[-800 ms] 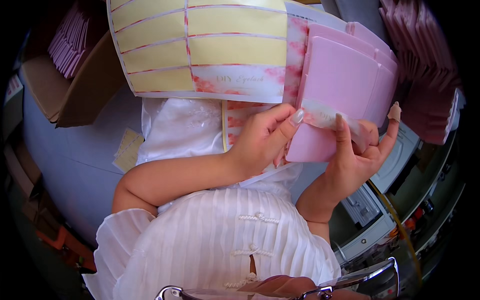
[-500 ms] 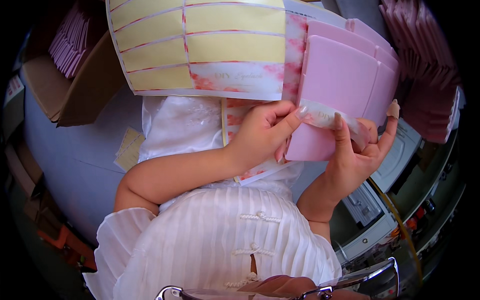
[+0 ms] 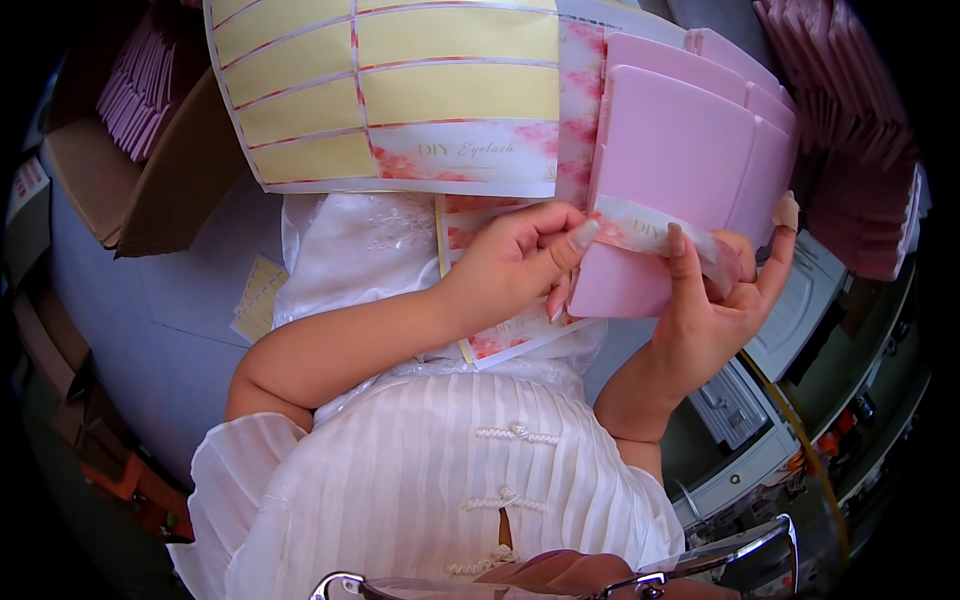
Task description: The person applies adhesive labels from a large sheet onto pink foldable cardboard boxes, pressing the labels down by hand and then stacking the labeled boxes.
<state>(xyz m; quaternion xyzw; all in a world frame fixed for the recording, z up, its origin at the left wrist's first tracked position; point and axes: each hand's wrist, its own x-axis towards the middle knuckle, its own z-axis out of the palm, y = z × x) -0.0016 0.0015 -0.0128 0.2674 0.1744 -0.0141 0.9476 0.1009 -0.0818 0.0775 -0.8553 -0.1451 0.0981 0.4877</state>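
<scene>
Looking down at a seated person's lap. Two bare hands work at a pink-and-white floral label (image 3: 632, 227), a narrow strip lying across the lower part of a flat pink case (image 3: 670, 140). The label's left end sits at the case's left edge; its right end lifts and curls.

The right hand (image 3: 722, 290) holds that curled end, pinched between an upright thumb and bent fingers. Its outermost finger, tipped with a beige wrap, stretches away from the rest.

The left hand (image 3: 520, 265) is at the label's other end, thumb and forefinger bent close to each other. Whether they grip the strip cannot be told.

More pink cases lie overlapped behind the front one. To their left is a large label sheet (image 3: 290, 115), mostly cream-yellow rectangles, with one floral label at its lower right. A second sheet (image 3: 492, 345) shows partly beneath the left hand, on the lap.

At far left, an open carton (image 3: 165, 195) holds a row of pink cases. A small yellow scrap (image 3: 258, 300) lies nearer the lap. At upper right stands a pink stack (image 3: 840, 100). The person wears a white pleated top (image 3: 430, 460); metal-framed glasses (image 3: 650, 580) edge in at the bottom.
</scene>
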